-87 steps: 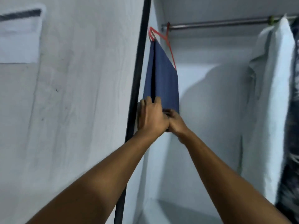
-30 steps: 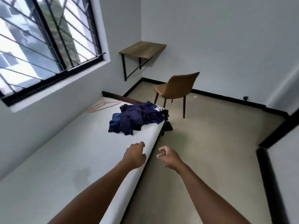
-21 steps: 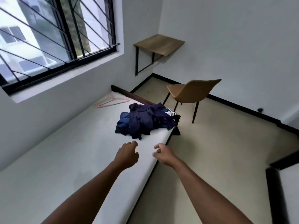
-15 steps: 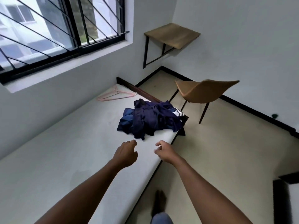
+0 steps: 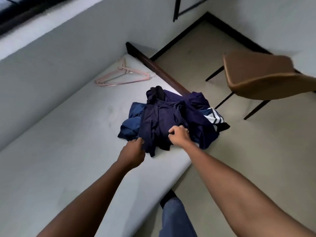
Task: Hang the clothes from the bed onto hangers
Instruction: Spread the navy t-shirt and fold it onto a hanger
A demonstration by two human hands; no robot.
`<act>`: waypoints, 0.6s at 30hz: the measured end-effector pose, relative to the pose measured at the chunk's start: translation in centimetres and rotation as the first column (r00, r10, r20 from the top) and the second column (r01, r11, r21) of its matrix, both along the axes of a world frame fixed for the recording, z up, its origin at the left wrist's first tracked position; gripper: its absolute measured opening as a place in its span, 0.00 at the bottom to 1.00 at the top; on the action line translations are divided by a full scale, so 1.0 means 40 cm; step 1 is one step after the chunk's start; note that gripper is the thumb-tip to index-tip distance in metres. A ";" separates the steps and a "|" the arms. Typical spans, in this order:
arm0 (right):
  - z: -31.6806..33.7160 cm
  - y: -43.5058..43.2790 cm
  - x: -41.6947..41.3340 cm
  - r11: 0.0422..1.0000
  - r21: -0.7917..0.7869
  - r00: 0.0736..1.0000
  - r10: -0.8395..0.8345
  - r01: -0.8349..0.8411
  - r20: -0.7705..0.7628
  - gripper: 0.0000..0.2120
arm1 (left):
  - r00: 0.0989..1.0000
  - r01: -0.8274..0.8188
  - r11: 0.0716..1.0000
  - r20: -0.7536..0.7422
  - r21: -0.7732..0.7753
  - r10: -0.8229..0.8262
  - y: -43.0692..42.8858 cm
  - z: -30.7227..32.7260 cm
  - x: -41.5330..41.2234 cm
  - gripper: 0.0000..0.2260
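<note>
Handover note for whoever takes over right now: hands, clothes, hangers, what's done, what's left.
Left hand: grips the near edge of the top navy garment.
Right hand: fingers curled into the same garment.
Pile: dark clothes heaped on the bed, at its floor-side edge.
Hangers: pink, flat on the bed beyond the pile, near the wall, untouched.
Done: top garment grasped, not yet lifted.
Left: lift it, put it on a hanger, hang it, then likely the same for the rest of the pile.
</note>
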State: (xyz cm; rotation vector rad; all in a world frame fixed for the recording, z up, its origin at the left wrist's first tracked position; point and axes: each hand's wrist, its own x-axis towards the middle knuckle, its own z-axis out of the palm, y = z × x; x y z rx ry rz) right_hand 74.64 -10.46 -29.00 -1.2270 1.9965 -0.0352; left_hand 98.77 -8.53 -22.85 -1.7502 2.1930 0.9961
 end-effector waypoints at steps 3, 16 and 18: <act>-0.085 -0.133 -0.109 0.995 0.044 0.993 0.093 -0.090 -0.072 0.12 | 0.999 -0.040 0.997 0.006 0.063 0.040 -0.084 -0.047 -0.081 0.13; -0.045 -0.114 -0.057 0.994 0.108 0.736 -0.091 0.025 0.671 0.07 | 0.986 -0.164 0.976 -0.003 0.146 0.166 -0.107 -0.065 -0.098 0.16; 0.043 -0.105 -0.018 0.983 0.183 0.536 -0.152 -0.006 0.831 0.07 | 0.975 -0.193 0.973 -0.092 0.123 0.205 -0.119 -0.036 -0.079 0.21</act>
